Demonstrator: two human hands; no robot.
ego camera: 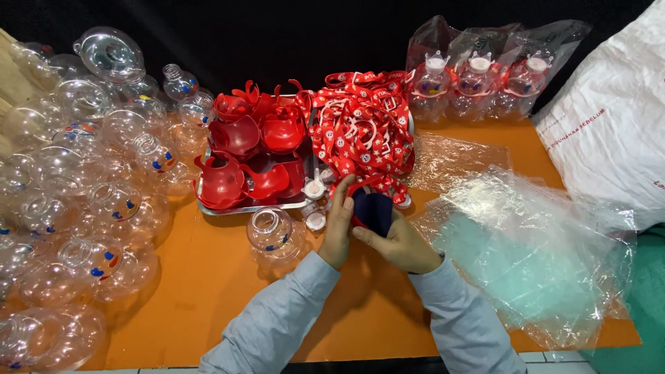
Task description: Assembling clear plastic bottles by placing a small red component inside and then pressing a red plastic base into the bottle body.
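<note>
Both hands clasp a dark blue cap on the orange counter (208, 277).
Left hand (338, 228) and right hand (402, 246) grip closed on the cap (374, 210); clear bags (533, 256) at 3 o'clock, white sack (609, 131) at 2.

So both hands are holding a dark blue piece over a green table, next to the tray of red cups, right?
Not quite: the table is orange, not green, as the head view shows. The rest holds: the left hand and right hand hold a dark blue piece next to the tray of red cups.

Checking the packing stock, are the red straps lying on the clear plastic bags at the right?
No, the red straps are heaped beside the tray, apart from the clear bags.
</note>
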